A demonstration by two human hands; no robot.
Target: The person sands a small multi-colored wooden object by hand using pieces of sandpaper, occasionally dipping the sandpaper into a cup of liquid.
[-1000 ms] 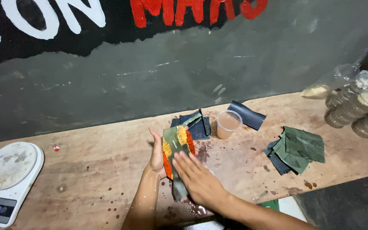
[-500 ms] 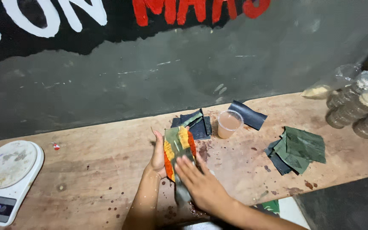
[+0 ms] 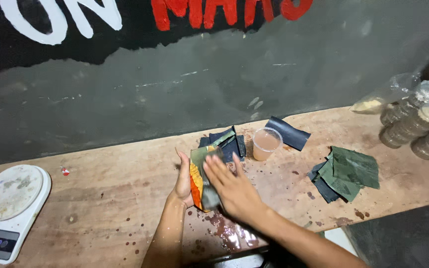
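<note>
The right hand (image 3: pixel 232 191) has slid up over the leaf bundle (image 3: pixel 200 181), fingers spread flat; the left hand (image 3: pixel 183 178) cups it at nine o'clock.

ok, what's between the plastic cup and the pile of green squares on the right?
Head view: only bare wooden bench with a few dark red spots lies between the plastic cup and the pile of green squares. The dark folded sheet sits behind that stretch.
</note>
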